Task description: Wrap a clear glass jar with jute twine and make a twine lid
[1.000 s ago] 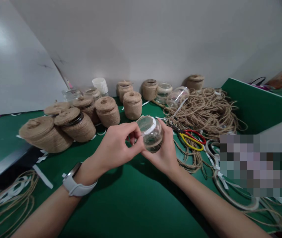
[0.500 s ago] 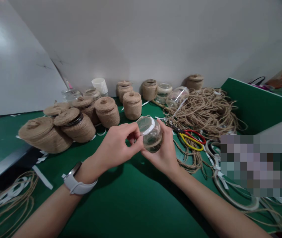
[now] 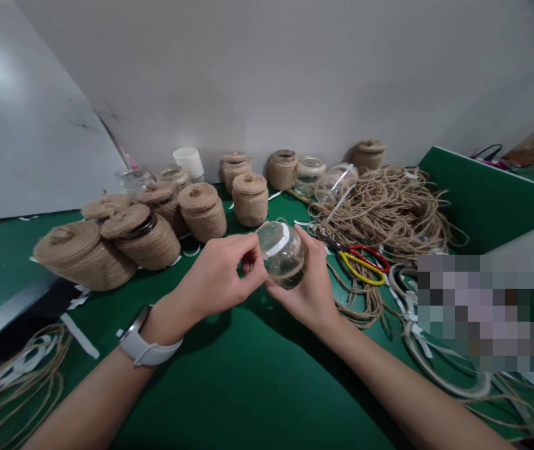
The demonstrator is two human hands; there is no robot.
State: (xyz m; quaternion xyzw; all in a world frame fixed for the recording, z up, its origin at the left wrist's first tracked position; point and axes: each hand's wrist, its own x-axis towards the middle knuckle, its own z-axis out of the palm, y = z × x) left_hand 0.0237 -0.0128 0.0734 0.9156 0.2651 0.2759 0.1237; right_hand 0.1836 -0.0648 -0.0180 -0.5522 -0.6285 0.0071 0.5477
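My right hand (image 3: 308,284) wraps round a clear glass jar (image 3: 292,259) from the right, with the thumb below and fingers behind. The jar is tilted over the table. A white tape strip (image 3: 279,240) curves across its glass. From the left, my left hand (image 3: 227,269), with a watch on its wrist, pinches thumb and forefinger at the near end of that strip. The fingertips partly hide that end. Jute-wrapped jars with lids (image 3: 251,200) stand behind and to the left. Scissors (image 3: 364,264) with one red and one yellow handle lie to the right.
A big heap of jute rope (image 3: 389,209) lies back right beside a green partition (image 3: 487,200). Bare glass jars (image 3: 311,175) and stacked white cups (image 3: 189,164) stand by the wall. Tape rolls (image 3: 417,356) lie at right, a dark device (image 3: 18,315) and rope at left.
The jar and both hands have shifted very slightly left. The white strip shows a little further left on the glass. Both hands keep their hold.
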